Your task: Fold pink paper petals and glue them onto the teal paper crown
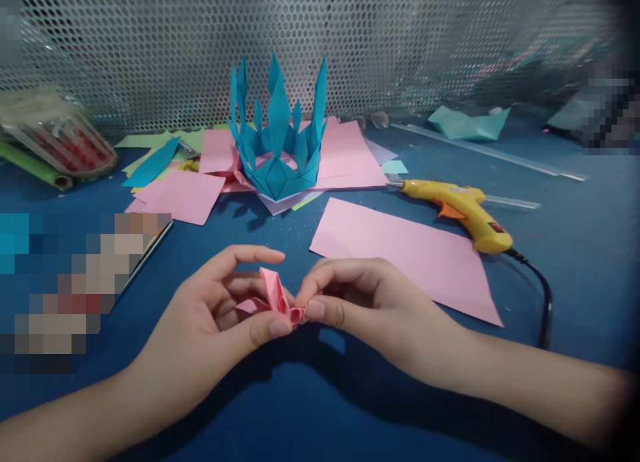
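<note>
Between my two hands is a small folded pink paper piece (274, 290), held above the blue table, with pointed flaps sticking up and to the left. My left hand (215, 309) grips its lower part with the thumb in front, while the index finger stretches out above it. At the piece's right end, the thumb and index finger of my right hand (360, 292) pinch the paper. The fingertips behind the paper are partly hidden. Just beyond my right hand lies a flat pink paper sheet (400, 249).
A blue folded-paper crown (277, 132) stands at the back on pink sheets (350, 152). On the right are a yellow glue gun (450, 199), its black cord (549, 302), clear glue sticks (490, 149) and a teal folded paper (470, 123). A plastic jar (60, 132) lies back left.
</note>
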